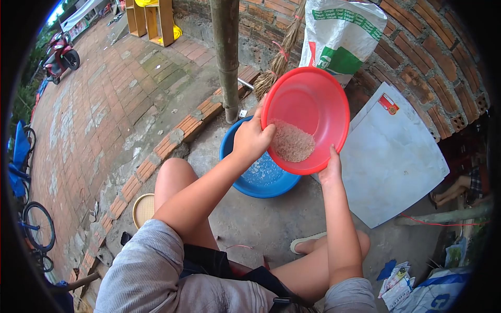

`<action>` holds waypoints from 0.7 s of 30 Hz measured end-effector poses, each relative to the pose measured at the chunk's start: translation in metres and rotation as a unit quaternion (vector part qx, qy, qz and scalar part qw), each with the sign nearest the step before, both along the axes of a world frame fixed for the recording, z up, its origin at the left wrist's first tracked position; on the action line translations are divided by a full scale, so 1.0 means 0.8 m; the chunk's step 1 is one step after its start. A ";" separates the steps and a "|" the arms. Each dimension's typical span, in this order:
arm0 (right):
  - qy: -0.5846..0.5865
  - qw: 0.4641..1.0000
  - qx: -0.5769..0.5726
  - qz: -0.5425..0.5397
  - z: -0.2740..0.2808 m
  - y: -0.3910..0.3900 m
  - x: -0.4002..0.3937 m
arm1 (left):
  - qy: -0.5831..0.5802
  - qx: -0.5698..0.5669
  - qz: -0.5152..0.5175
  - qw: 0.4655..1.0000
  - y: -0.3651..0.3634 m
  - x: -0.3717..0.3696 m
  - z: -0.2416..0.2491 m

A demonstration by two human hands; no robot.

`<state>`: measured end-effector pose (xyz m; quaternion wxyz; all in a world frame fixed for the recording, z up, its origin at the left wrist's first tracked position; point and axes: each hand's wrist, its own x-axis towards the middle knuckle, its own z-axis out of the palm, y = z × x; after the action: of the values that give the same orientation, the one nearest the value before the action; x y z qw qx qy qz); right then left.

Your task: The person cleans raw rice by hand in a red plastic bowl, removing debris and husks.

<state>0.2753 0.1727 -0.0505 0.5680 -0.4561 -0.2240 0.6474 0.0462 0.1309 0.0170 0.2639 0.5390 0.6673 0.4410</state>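
Note:
A red plastic basin (323,99) is held up and tilted, with a heap of pale grain (292,142) gathered at its lower left side. My left hand (252,134) grips the left rim, thumb over the edge and fingers hidden behind. At the lower right rim is my right hand (331,168), its thumb at the edge and its other fingers mostly under the basin. Below and to the left, a blue basin (266,189) stands on the concrete, partly covered by the red one, with whitish bits scattered on its bottom.
A bamboo post (226,57) rises behind the blue basin. Nearby are a straw broom (279,57), a white sack (342,31) and a pale flat board (391,161). A round woven tray (143,210) lies by my left knee. Another person's legs (453,190) show at right.

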 end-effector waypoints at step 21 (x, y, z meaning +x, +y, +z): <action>-0.033 0.975 -0.218 0.032 -0.016 -0.075 -0.031 | 0.087 -0.131 0.064 0.985 0.072 -0.022 -0.049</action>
<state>0.2501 0.1124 -0.0635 0.4257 -0.5830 -0.1106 0.6832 0.0284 0.1888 -0.0220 0.2446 0.4921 0.7730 0.3171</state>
